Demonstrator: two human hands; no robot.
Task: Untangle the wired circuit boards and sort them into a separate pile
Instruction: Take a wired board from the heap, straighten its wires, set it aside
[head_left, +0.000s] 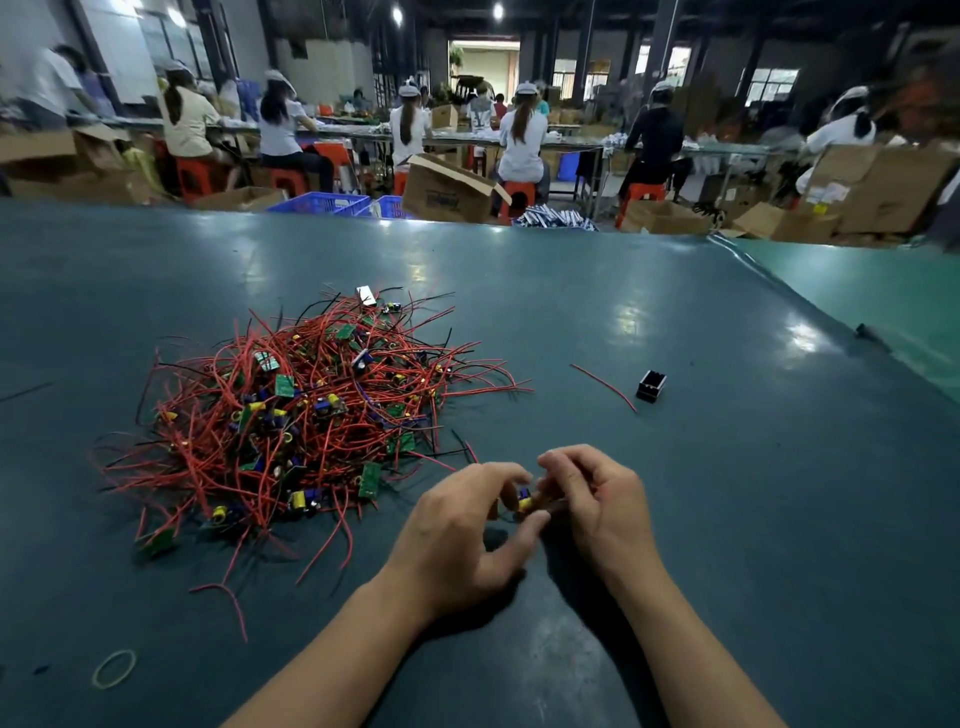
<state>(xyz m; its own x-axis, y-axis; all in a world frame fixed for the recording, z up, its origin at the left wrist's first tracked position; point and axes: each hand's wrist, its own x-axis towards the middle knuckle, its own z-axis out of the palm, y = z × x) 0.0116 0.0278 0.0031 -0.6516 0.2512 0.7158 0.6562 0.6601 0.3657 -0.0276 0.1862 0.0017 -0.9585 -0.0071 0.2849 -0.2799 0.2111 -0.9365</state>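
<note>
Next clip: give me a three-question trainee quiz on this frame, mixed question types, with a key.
1. True or false: both hands hold one small circuit board.
2. The tangled pile lies on which side of the hands: A) left B) right C) behind the wrists?
3. Fill in: the loose red wire lies beside a small ____ box.

Key: 1 true; 2 A; 3 black.
</note>
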